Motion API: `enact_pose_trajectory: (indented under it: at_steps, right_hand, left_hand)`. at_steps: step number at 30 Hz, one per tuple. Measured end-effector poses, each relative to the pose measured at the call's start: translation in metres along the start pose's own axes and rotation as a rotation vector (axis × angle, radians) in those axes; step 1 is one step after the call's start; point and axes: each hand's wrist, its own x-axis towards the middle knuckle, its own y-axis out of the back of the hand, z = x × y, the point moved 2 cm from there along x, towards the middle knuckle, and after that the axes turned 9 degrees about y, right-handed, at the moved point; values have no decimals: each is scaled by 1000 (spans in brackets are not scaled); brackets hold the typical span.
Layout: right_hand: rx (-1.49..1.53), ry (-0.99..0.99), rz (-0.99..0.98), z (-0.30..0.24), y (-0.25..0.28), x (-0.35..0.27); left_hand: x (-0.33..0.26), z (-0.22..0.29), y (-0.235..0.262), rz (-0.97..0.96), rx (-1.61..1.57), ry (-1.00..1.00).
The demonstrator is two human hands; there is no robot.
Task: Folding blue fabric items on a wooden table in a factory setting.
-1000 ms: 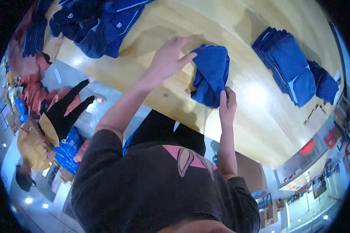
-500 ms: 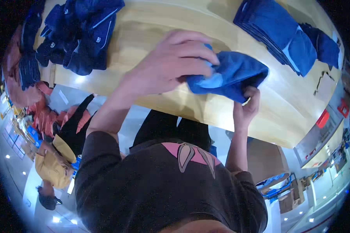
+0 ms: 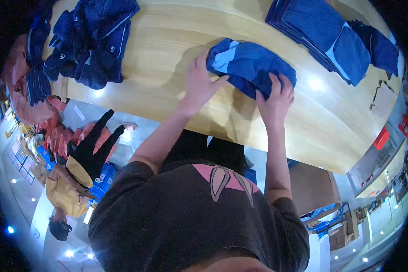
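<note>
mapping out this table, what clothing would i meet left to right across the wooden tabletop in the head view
Loose heap of navy garments → bundled blue garment with a light-blue patch → stack of folded blue garments → darker navy clothing beside that stack

Extends left forearm diagonally inward, right forearm nearly straight ahead. Holds left hand with thumb spread wide from fingers; bends fingers of right hand, thumb apart.
</note>
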Motion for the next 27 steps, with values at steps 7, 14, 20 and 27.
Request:
enact_pose_trajectory:
  at_steps: [7,14,20,27]
  right_hand:
    - [38,-52,77,47,-12,16]
    - [128,-132,364,45,101,4]
    - [312,-370,53,81,45,-39]
    - [425,-206,181,61,60,-6]
  left_hand:
    - [28,10,-15,77,-246,153]
    - [15,61,70,115,-67,-261]
    - [-1,44,22,-152,99,-370]
    - [33,58,20,-185,27,-396]
